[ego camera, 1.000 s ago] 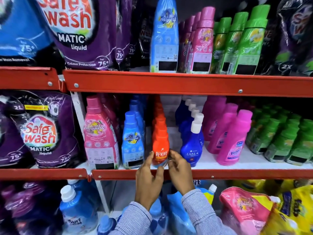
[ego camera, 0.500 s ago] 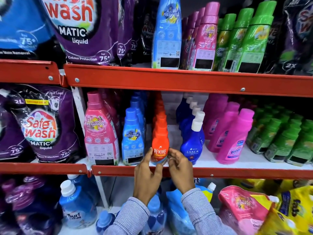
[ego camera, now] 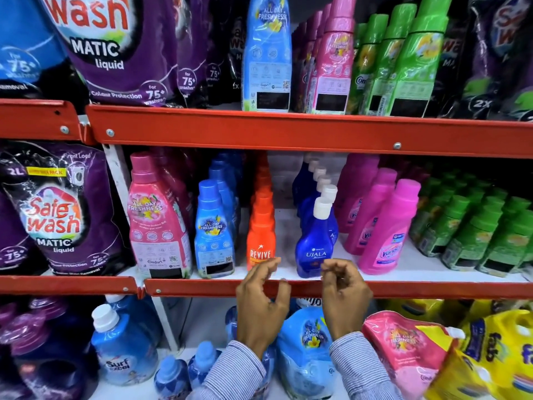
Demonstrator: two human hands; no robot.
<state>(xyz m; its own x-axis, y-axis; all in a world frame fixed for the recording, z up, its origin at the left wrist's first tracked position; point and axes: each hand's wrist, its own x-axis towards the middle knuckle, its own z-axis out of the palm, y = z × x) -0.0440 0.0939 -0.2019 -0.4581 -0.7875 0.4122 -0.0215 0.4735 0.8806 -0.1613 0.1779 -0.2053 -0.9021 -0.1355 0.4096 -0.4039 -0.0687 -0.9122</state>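
Clearly, I saw the orange bottle (ego camera: 261,235) standing at the shelf (ego camera: 432,290) front, at twelve o'clock from my left hand (ego camera: 262,301), whose loosely curled fingers held nothing. My right hand (ego camera: 344,295), likewise slack and empty, hovered at six o'clock of the blue bottle (ego camera: 313,249).

Bright, even light falls from the front, glare streaks the green bottles (ego camera: 418,59) and purple pouches (ego camera: 129,70), and the depths behind the rows sink into shadow. My fingers (ego camera: 269,265) and the yellow pouch (ego camera: 496,350) at lower right smear with blur, and the red shelf rail (ego camera: 288,131) bows toward the edges.
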